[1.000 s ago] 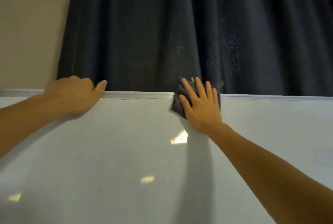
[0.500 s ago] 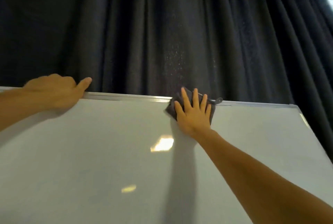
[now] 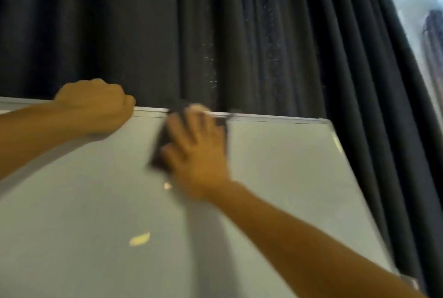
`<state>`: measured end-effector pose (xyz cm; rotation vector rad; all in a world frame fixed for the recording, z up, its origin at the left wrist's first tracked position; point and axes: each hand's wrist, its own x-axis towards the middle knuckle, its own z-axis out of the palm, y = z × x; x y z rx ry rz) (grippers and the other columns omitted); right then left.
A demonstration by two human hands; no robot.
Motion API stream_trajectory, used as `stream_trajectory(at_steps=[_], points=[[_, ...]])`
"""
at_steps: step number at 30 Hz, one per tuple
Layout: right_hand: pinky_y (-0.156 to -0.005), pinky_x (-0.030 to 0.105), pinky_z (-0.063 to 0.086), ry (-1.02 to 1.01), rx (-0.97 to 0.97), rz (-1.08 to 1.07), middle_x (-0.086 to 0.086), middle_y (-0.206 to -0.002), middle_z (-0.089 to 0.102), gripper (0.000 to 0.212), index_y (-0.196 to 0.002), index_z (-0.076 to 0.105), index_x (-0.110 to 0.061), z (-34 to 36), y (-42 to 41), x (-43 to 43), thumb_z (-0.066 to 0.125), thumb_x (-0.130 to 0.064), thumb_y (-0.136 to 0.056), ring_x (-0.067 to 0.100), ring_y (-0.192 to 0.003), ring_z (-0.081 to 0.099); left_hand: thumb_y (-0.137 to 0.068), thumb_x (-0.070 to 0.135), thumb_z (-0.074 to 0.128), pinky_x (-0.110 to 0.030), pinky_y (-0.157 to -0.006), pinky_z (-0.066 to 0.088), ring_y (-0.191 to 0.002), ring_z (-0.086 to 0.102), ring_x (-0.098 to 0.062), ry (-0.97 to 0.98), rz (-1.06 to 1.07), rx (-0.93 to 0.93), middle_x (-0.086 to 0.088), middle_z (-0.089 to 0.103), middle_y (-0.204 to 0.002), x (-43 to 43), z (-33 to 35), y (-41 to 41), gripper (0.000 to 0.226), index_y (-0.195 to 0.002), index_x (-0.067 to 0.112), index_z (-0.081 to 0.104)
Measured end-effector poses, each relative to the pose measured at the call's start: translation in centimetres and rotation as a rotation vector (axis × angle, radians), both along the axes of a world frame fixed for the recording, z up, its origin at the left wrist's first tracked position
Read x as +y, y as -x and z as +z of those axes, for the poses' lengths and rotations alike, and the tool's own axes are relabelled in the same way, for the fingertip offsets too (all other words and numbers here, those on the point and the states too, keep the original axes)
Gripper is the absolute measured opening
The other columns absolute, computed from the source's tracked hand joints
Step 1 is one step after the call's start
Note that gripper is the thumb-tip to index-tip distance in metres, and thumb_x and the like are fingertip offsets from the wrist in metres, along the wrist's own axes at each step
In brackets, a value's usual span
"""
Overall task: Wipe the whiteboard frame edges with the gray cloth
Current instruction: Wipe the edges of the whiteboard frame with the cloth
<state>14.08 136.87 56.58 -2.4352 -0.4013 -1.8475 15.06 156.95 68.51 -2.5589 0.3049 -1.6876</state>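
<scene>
A whiteboard (image 3: pixel 275 178) with a thin silver frame fills the lower view; its top frame edge (image 3: pixel 275 118) runs left to right. My right hand (image 3: pixel 196 154) lies flat on the gray cloth (image 3: pixel 159 151), pressing it against the board just under and over the top edge, fingers pointing up. The hand and cloth are motion-blurred. My left hand (image 3: pixel 96 103) is curled over the top frame edge further left, gripping it.
A dark pleated curtain (image 3: pixel 215 34) hangs directly behind the board. At the upper right a strip of bright window (image 3: pixel 422 10) shows past the curtain. The board's right frame edge (image 3: pixel 354 178) slants down to the lower right corner.
The view has swung right and tilted, bringing the board's right edge and window into sight. My right hand with the cloth now sits closer to my left hand, which still grips the top edge.
</scene>
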Motion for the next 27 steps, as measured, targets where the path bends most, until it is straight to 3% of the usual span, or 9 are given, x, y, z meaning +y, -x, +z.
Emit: stream_trajectory(at_steps=[2, 3, 7, 9, 14, 19, 24, 25, 27], points=[[-0.124, 0.059, 0.005, 0.442, -0.061, 0.095, 0.002, -0.172, 0.012, 0.059, -0.159, 0.026, -0.036, -3.1, -0.1, 0.0, 0.032, -0.052, -0.102, 0.031, -0.158, 0.002, -0.089, 0.04, 0.032, -0.038, -0.065, 0.041, -0.068, 0.046, -0.03, 0.019, -0.04, 0.007, -0.018, 0.062, -0.098, -4.6, 0.3, -0.3, 0.037, -0.087, 0.015, 0.06], [-0.125, 0.057, 0.004, 0.482, -0.078, 0.087, 0.001, -0.172, 0.012, 0.058, -0.159, 0.027, -0.036, -2.7, 0.2, -2.1, 0.033, -0.05, -0.103, 0.03, -0.159, 0.002, -0.09, 0.039, 0.033, -0.039, -0.067, 0.043, -0.069, 0.046, -0.029, -0.006, -0.027, -0.008, -0.017, 0.063, -0.101, -5.4, 0.5, -0.5, 0.037, -0.091, 0.016, 0.061], [-0.126, 0.053, 0.001, -0.385, 0.124, -0.137, -0.002, -0.172, -0.008, 0.057, -0.162, 0.005, -0.038, 1.7, 1.5, -14.2, 0.027, -0.043, -0.11, 0.024, -0.158, -0.01, -0.091, 0.038, 0.035, -0.043, -0.072, 0.044, -0.066, 0.04, -0.027, -0.005, -0.052, -0.104, -0.019, 0.063, -0.097, -7.2, 0.4, -2.2, 0.037, -0.091, 0.014, 0.063], [-0.126, 0.055, 0.001, -0.596, 0.188, -0.196, -0.001, -0.172, -0.008, 0.06, -0.162, -0.001, -0.037, 1.8, 0.8, -15.1, 0.025, -0.047, -0.108, 0.027, -0.158, -0.01, -0.09, 0.037, 0.035, -0.039, -0.067, 0.041, -0.059, 0.04, -0.025, -0.029, -0.072, -0.093, -0.015, 0.059, -0.083, -9.4, 0.4, -2.0, 0.036, -0.088, 0.014, 0.062], [-0.126, 0.052, 0.0, 0.419, -0.035, 0.028, -0.004, -0.173, 0.004, 0.059, -0.161, 0.017, -0.038, -2.1, -1.4, -14.1, 0.028, -0.052, -0.105, 0.028, -0.159, -0.002, -0.088, 0.037, 0.036, -0.036, -0.064, 0.036, -0.065, 0.043, -0.028, -0.076, -0.16, -0.072, -0.015, 0.062, -0.089, -16.1, 0.6, -1.5, 0.031, -0.085, 0.017, 0.06], [-0.125, 0.056, -0.002, -0.647, 0.164, -0.148, 0.0, -0.172, -0.008, 0.058, -0.162, 0.004, -0.041, 4.2, -0.5, -24.9, 0.026, -0.047, -0.108, 0.026, -0.158, -0.011, -0.089, 0.03, 0.035, -0.034, -0.062, 0.036, -0.063, 0.043, -0.024, -0.158, -0.068, -0.113, -0.002, 0.038, -0.064, -20.7, 0.4, -1.9, 0.026, -0.081, 0.02, 0.057], [-0.126, 0.054, 0.001, 0.481, -0.085, 0.028, -0.001, -0.172, 0.009, 0.06, -0.161, 0.021, -0.037, -0.6, -2.8, -25.0, 0.031, -0.052, -0.104, 0.029, -0.159, -0.001, -0.09, 0.041, 0.034, -0.035, -0.063, 0.037, -0.07, 0.049, -0.029, -0.119, -0.191, -0.105, -0.013, 0.066, -0.096, -27.9, 0.4, -2.3, 0.038, -0.09, 0.018, 0.064], [-0.126, 0.054, 0.003, 0.457, -0.101, 0.0, 0.0, -0.172, 0.01, 0.059, -0.16, 0.024, -0.035, 0.5, -2.6, -27.9, 0.035, -0.049, -0.104, 0.028, -0.159, 0.0, -0.09, 0.041, 0.034, -0.034, -0.062, 0.038, -0.067, 0.046, -0.026, -0.189, -0.155, -0.114, -0.01, 0.066, -0.095, -29.2, 0.3, -2.6, 0.036, -0.09, 0.02, 0.063], [-0.126, 0.055, 0.001, -0.04, -0.002, -0.054, -0.001, -0.173, 0.002, 0.058, -0.161, 0.017, -0.039, 3.4, -1.5, -33.3, 0.036, -0.047, -0.107, 0.028, -0.159, -0.008, -0.091, 0.035, 0.038, -0.033, -0.059, 0.037, -0.063, 0.043, -0.019, -0.346, -0.032, -0.203, 0.001, 0.058, -0.08, -30.4, -0.2, -3.4, 0.023, -0.09, 0.028, 0.059]])
